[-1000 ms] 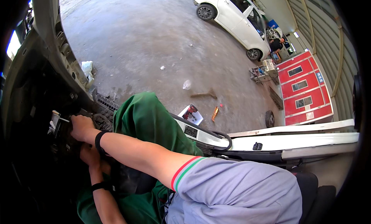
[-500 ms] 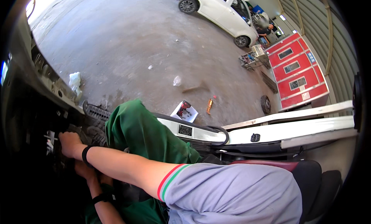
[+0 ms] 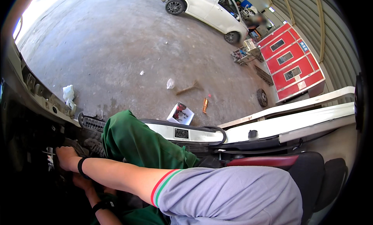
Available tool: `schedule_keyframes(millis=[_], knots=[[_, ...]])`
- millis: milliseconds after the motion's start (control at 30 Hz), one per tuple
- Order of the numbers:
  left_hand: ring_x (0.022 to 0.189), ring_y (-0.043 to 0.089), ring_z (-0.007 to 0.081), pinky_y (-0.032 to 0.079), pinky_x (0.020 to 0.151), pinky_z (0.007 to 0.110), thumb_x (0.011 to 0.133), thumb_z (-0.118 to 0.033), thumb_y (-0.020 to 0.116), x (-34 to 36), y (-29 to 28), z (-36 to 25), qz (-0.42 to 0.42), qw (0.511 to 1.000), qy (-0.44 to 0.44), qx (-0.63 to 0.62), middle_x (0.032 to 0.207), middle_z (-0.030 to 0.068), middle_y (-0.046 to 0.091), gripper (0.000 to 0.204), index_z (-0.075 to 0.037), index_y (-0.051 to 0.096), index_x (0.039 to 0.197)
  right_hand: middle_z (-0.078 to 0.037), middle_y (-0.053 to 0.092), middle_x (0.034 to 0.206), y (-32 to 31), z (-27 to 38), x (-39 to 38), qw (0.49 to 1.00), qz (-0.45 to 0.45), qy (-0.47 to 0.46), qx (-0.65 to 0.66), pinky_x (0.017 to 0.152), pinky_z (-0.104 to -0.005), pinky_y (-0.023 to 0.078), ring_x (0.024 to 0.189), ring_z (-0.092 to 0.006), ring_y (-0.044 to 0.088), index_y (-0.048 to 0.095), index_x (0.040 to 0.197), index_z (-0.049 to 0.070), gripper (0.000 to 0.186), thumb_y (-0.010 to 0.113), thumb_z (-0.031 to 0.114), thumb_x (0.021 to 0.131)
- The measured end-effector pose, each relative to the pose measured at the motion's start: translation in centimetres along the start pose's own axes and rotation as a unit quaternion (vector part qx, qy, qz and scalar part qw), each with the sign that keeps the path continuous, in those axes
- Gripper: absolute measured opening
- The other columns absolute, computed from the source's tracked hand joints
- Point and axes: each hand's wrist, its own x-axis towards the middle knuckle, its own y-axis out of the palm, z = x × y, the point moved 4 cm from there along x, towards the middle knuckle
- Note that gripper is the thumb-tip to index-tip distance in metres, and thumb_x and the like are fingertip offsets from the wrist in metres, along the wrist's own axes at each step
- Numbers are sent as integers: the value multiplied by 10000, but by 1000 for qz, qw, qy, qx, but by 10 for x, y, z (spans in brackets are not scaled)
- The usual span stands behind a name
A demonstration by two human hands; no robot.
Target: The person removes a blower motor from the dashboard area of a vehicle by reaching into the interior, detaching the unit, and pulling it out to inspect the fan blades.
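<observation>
My right hand (image 3: pixel 67 158) is closed in a fist in the dark space under the dashboard, on the left. A thin pale rod (image 3: pixel 49 152) sticks out by its knuckles; whether the fist holds that rod I cannot make out. Below it, my left hand (image 3: pixel 82 182) reaches into the same dark space, its fingers hidden in shadow and behind the right wrist. Both wrists wear black bands. Dark mechanical parts (image 3: pixel 92 145) sit beside my right hand, near my raised green-trousered knee (image 3: pixel 126 135).
A white door sill (image 3: pixel 161 131) runs beside my leg, with the open door (image 3: pixel 289 116) at right. On the concrete floor lie a white box (image 3: pixel 186 117) with a red-black power tool, an orange tube (image 3: pixel 205 105) and a brush-like thing (image 3: pixel 187 88). Beyond stand a white car (image 3: pixel 202 9) and red booth (image 3: pixel 287 61).
The whole view has shifted, so the floor and the car appear further left. My right fist stays by the thin rod, lower in the picture. The left hand remains beneath it.
</observation>
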Motion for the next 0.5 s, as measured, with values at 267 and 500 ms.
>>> schedule_keyframes(millis=[267, 500], knots=[[821, 727, 295, 535, 713, 366, 894, -281, 736, 8, -56, -40, -22, 973, -60, -221, 947, 143, 748, 244, -63, 753, 1002, -262, 711, 1000, -51, -25, -33, 995, 2, 41, 93, 849, -463, 574, 977, -419, 697, 702, 928, -52, 243, 740, 139, 783], [852, 729, 245, 543, 762, 332, 883, -257, 754, 29, -62, -44, -9, 974, -48, -223, 966, 94, 761, 202, -107, 772, 1017, -303, 688, 949, -109, -49, -46, 997, 3, -12, 70, 875, -464, 535, 984, -449, 666, 653, 933, -80, 231, 626, 61, 753]])
